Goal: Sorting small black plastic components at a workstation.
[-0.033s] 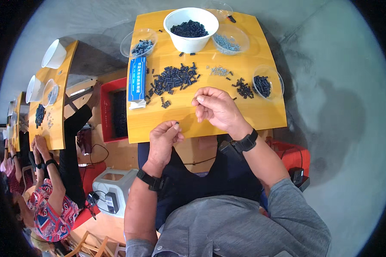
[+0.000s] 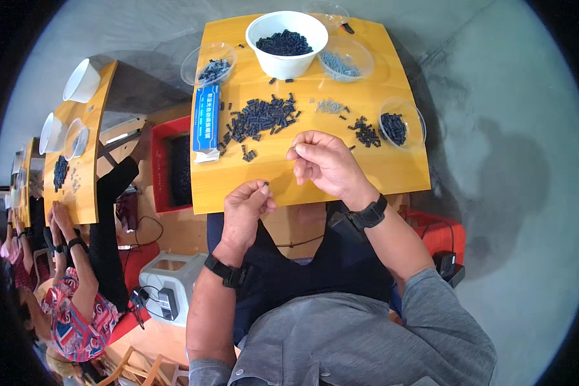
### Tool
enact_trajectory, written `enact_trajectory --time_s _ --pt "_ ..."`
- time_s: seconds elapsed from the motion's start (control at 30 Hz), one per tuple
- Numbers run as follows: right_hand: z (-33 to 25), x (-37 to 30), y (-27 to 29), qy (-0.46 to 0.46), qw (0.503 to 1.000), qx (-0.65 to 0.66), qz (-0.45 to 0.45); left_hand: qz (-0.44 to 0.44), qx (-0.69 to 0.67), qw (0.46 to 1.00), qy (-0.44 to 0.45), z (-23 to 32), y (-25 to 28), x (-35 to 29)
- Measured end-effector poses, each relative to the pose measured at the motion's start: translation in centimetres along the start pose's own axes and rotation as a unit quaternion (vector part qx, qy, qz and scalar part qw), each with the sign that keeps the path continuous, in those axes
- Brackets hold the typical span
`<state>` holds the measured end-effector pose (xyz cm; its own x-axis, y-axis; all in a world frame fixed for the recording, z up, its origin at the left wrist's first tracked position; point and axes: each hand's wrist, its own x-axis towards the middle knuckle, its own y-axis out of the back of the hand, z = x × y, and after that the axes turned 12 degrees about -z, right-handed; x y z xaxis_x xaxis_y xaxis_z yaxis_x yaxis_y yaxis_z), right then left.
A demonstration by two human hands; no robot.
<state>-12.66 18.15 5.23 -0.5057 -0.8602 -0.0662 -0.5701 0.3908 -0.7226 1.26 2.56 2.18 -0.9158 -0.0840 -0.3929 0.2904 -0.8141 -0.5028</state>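
Observation:
Near the front edge of the yellow table point(image 2: 341, 183), my left hand point(image 2: 243, 204) is closed on a small black plastic piece point(image 2: 266, 184), whose end shows between thumb and forefinger. Higher and to the right, my right hand point(image 2: 328, 162) pinches thumb and forefinger together; whatever is between them is too small to make out. The two hands are apart. Beyond them lies a loose pile of short black plastic pieces point(image 2: 260, 119). A little heap of tiny pale, silvery parts point(image 2: 329, 107) sits to its right, with a smaller pile of black pieces point(image 2: 365, 133) nearby.
A white tub point(image 2: 288, 64) of black pieces stands at the back, flanked by clear bowls holding small parts point(image 2: 341, 64) and mixed pieces point(image 2: 213, 69). Another clear bowl point(image 2: 394, 128) is at the right edge. A blue box point(image 2: 206, 122) lies left. A co-worker point(image 2: 83, 302) sits at a neighbouring table.

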Motion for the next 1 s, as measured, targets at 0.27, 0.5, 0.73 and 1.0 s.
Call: enact_trajectory --time_s 0.27,0.5,0.73,1.0 --pt "0.2 -1.0 -2.3 0.017 1.0 -0.006 -0.016 -0.04 0.003 0.998 -0.05 2.7 -1.8 -1.8" --pt "-0.4 -2.1 -4.8 0.027 0.99 -0.137 -0.012 -0.045 0.027 0.996 -0.069 3.4 -3.0 -3.3" --pt "-0.7 -2.8 -6.4 0.048 0.952 -0.304 0.002 -0.038 0.077 0.99 -0.11 3.7 -3.8 -4.1" --pt "-0.7 -3.4 -7.7 0.06 0.925 -0.374 -0.024 -0.03 0.123 0.985 -0.119 4.2 -4.4 -4.5"
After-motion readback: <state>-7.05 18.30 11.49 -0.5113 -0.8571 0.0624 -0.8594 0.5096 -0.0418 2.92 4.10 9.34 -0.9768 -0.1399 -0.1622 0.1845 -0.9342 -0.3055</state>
